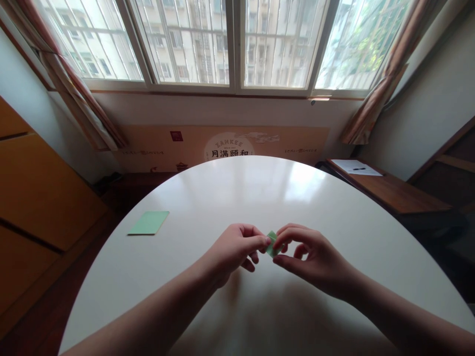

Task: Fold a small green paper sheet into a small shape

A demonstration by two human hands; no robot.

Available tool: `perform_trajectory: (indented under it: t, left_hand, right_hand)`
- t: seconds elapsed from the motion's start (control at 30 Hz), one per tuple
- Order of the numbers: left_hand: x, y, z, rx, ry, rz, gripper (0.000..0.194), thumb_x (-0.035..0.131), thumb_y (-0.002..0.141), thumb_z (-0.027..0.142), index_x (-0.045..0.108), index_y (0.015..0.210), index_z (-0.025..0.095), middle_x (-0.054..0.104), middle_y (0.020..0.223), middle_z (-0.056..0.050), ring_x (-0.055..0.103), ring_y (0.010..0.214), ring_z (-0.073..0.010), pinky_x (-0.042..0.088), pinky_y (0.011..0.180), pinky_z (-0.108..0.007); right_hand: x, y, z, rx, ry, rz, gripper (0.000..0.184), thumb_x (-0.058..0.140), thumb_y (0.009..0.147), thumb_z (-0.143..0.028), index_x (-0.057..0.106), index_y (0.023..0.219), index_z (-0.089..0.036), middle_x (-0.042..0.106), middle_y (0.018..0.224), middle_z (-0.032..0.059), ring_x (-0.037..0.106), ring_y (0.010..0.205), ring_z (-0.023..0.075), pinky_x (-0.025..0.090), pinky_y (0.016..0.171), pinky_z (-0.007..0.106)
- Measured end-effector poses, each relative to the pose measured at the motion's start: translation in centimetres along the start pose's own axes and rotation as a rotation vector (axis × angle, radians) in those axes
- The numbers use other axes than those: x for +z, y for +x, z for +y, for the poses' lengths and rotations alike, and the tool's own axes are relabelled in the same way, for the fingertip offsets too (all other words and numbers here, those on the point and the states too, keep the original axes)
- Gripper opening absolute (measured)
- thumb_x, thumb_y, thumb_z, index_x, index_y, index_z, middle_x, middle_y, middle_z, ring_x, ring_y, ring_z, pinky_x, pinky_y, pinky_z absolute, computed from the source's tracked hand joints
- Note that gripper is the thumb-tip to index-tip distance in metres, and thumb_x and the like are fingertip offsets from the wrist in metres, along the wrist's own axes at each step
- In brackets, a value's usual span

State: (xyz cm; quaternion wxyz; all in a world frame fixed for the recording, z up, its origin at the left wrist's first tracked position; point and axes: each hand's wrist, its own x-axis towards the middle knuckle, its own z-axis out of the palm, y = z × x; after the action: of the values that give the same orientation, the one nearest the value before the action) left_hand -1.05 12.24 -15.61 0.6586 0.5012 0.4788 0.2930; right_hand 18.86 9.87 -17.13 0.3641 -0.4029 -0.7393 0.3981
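A small folded piece of green paper [272,237] is held up between my two hands, above the near middle of the white table. My left hand [239,249] pinches its left edge between thumb and forefinger, the other fingers curled below. From the right, my right hand [311,254] has its fingers on the paper's right side, with the thumb at its lower corner. Creases show on the paper, but fingertips cover part of it. A stack of square green paper [148,223] lies flat on the table to the left.
The round white table [222,190] has a curved edge all round. Behind it stands a printed beige panel [148,143] under barred windows. A wooden side table [404,190] at the right bears a white sheet [339,165] and a dark pen [359,169]. Wooden cabinets [44,183] stand at the left.
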Motion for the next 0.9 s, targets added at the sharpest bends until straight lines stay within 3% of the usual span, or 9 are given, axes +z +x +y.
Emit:
perform_trajectory:
  t: [0.6, 0.77, 0.9]
  left_hand:
    - [0.15, 0.22, -0.25, 0.009, 0.021, -0.038, 0.021, 0.075, 0.073, 0.032, 0.066, 0.073, 0.013, 0.059, 0.063, -0.001, 0.049, 0.054, -0.0091, 0.045, 0.044, -0.018]
    - [0.35, -0.10, -0.17, 0.156, -0.021, -0.079, 0.029, 0.070, 0.082, 0.039, 0.068, 0.094, 0.012, 0.063, 0.076, -0.004, 0.058, 0.064, -0.0134, 0.050, 0.047, -0.020]
    - [0.69, -0.61, -0.43, 0.416, 0.137, -0.021, 0.032, 0.072, 0.082, 0.027, 0.062, 0.112, 0.019, 0.071, 0.091, -0.005, 0.064, 0.075, -0.0168, 0.053, 0.053, -0.022]
  right_hand:
    - [0.37, -0.01, -0.01, -0.021, -0.053, 0.059, 0.008, 0.064, 0.089, -0.024, 0.068, 0.083, -0.020, 0.066, 0.085, 0.0033, 0.061, 0.074, 0.0154, 0.044, 0.052, 0.023]
    - [0.25, 0.06, 0.26, 0.058, 0.111, 0.104, 0.013, 0.064, 0.091, -0.031, 0.069, 0.086, -0.019, 0.064, 0.079, 0.0033, 0.056, 0.066, 0.0146, 0.045, 0.050, 0.023]
    - [0.35, 0.26, 0.55, 0.087, 0.275, 0.159, 0.016, 0.071, 0.086, -0.036, 0.069, 0.085, -0.019, 0.063, 0.076, 0.0029, 0.057, 0.067, 0.0154, 0.048, 0.049, 0.023]
